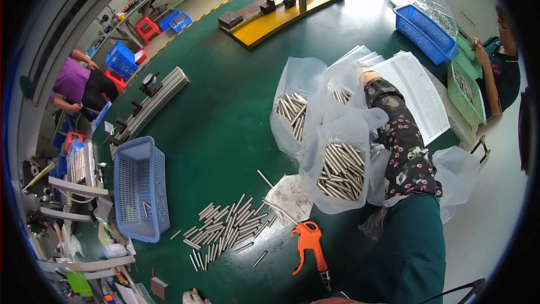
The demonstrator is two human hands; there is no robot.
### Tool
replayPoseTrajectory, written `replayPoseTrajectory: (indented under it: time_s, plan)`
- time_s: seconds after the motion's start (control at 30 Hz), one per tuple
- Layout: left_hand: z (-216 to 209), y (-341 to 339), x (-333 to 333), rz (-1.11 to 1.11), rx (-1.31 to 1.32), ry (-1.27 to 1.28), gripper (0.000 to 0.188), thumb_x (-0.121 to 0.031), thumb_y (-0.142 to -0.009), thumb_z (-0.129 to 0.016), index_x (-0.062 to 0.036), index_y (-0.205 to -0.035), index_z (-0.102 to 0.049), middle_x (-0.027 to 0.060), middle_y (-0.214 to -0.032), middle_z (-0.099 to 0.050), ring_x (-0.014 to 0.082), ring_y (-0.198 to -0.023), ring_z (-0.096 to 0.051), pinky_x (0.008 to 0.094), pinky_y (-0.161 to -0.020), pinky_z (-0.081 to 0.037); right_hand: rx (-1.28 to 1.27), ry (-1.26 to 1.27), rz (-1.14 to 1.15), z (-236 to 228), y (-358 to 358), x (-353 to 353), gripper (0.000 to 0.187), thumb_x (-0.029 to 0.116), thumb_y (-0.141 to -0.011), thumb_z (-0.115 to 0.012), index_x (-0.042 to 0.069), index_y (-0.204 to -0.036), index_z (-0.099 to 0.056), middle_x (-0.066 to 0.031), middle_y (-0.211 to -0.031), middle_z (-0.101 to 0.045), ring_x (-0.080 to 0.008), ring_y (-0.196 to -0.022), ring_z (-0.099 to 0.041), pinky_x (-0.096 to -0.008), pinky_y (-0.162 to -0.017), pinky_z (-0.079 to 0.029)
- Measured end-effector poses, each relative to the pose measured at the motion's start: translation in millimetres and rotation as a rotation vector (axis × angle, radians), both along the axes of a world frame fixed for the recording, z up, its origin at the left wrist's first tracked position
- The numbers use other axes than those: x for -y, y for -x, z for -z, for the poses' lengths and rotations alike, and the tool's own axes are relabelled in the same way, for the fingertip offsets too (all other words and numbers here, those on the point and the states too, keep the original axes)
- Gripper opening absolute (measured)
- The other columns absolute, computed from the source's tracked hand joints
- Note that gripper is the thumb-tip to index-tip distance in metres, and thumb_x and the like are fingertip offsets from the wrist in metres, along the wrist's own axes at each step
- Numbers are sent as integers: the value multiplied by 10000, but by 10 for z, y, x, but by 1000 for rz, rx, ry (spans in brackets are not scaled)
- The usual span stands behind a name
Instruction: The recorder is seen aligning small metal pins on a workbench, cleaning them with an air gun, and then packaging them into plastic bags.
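My right arm, in a dark floral sleeve, stretches over several clear plastic bags. My right hand (365, 71) is at the rear bag (344, 81), beside stacked white sheets (413, 87); its fingers are mostly hidden. Short metal pins fill the front bag (340, 171) and the left bag (291, 114). Only a bit of my left hand (194, 297), in a pale glove, shows at the lower edge; its grip cannot be made out. Loose metal pins (225, 228) lie spread on the green table. To their right are a stained white cloth (289, 198) and an orange air blow gun (309, 243).
A blue basket (142, 191) stands at the left, near a rail with a dial gauge (149, 81). A yellow-based fixture (281, 17) is at the back. At the right are a blue basket (424, 32), a green basket (467, 93) and a co-worker (498, 73).
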State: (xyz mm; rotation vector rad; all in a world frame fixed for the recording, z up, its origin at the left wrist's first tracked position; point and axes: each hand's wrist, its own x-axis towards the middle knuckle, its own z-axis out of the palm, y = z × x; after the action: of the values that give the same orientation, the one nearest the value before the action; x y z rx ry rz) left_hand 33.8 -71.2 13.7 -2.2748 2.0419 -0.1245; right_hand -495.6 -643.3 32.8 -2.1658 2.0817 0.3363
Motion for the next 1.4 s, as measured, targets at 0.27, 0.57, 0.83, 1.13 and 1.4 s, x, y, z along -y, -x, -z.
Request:
replayPoseTrajectory:
  time_s: [0.27, 0.57, 0.83, 1.13, 1.4]
  plan:
    - [35, -21, -56, -15, -4, 11, 531, -173, -688, -579, 81, -1144, -481, 288, -999, -510, 451, -881, -502, 515, -778, -424, 35, 34, 103, -14, -6, -47, 349, 203, -861, -453, 41, -1140, -585, -178, -1193, -553, -277, -1097, -553, -384, -914, -444]
    - [71, -50, -72, 4, 49, 50, 523, -181, -690, -576, 80, -1135, -493, 285, -982, -521, 449, -877, -507, 516, -780, -431, -90, 3, 80, -96, -108, -77, 663, 180, -505, -834, 47, -1114, -607, -145, -1164, -583, -256, -1065, -576, -347, -912, -463]
    - [171, -117, -158, 25, 31, 99, 542, -256, -729, -571, 65, -1159, -496, 288, -1038, -523, 455, -936, -509, 516, -817, -428, -90, -80, 11, 42, 111, 48, 538, 206, -588, -736, 77, -1098, -622, -153, -1097, -618, -287, -1006, -604, -364, -841, -482]
    - [214, -152, -170, 3, 90, 55, 533, -262, -692, -569, 52, -1119, -526, 263, -1010, -531, 423, -895, -523, 502, -780, -449, 475, -163, 178, 7, 139, 26, 609, 52, -645, -648, 105, -1235, -508, -137, -1059, -608, -269, -977, -592, -358, -834, -477]
    - [242, -213, -189, 75, 109, 100, 549, -252, -666, -574, 62, -1113, -525, 257, -984, -540, 419, -864, -531, 495, -751, -457, -8, -117, 90, 392, 306, 295, 459, 290, -881, -365, 69, -1266, -482, -164, -1341, -422, -279, -1224, -436, -356, -993, -366]
